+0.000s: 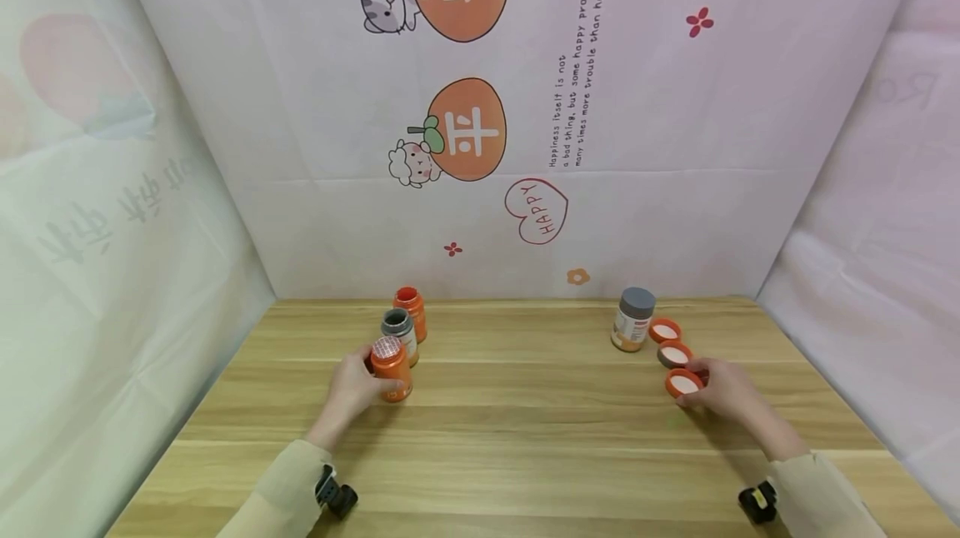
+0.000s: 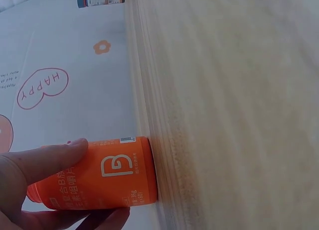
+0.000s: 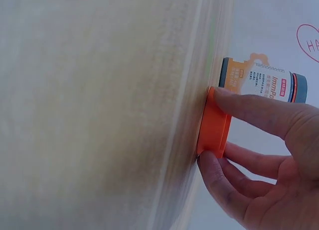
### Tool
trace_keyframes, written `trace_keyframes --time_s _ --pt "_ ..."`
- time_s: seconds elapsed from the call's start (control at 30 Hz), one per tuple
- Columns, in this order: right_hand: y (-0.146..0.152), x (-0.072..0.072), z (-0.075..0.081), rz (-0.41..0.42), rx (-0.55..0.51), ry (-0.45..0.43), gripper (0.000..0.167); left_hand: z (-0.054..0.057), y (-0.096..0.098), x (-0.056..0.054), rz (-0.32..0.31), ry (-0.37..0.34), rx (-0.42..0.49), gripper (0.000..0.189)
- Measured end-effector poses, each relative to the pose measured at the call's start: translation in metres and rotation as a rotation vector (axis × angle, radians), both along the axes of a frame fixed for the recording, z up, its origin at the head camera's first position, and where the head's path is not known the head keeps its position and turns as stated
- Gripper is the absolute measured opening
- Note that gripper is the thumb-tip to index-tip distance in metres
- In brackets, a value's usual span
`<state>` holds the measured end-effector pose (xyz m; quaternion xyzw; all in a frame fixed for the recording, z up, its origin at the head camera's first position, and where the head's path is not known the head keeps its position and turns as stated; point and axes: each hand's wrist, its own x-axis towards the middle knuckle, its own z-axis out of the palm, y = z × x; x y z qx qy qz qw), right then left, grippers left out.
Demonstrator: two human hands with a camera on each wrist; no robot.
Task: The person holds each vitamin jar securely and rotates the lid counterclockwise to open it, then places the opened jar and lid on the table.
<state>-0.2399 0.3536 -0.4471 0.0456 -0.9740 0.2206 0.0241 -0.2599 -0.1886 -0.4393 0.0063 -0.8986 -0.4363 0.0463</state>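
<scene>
While the left hand (image 1: 352, 386) grips the front orange bottle (image 1: 392, 373) round its side, upright at the tabletop (image 1: 525, 430), the right hand (image 1: 724, 390) pinches the front orange lid (image 1: 683, 384) by its rim. If the left fingers swung backward on letting go, they could knock the grey-necked bottle (image 1: 400, 328) just behind, and that one might topple the rear orange bottle (image 1: 410, 307); both look uncapped, so contents, which I cannot make out, could spill. On the right, a careless nudge would likely push the grey lid (image 1: 675, 355) into the rear orange lid (image 1: 664, 331), or jostle the capped jar (image 1: 632, 323) beside them.
</scene>
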Motion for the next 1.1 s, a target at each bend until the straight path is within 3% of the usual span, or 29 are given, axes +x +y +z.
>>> trace_keyframes --time_s 0.37,0.77,1.1 --pt "0.0063 -0.0026 0.0012 -0.054 -0.035 -0.074 0.063 -0.0028 -0.0038 -0.0021 -0.015 0.003 -0.029 0.066" --pt "0.0091 -0.0042 -0.0025 -0.042 -0.038 -0.03 0.059 -0.0038 -0.0054 -0.0025 -0.03 -0.007 -0.043 0.068" --pt "0.0069 -0.0035 0.0012 -0.058 -0.04 -0.063 0.057 -0.0053 -0.0073 -0.0044 -0.036 -0.032 -0.04 0.068"
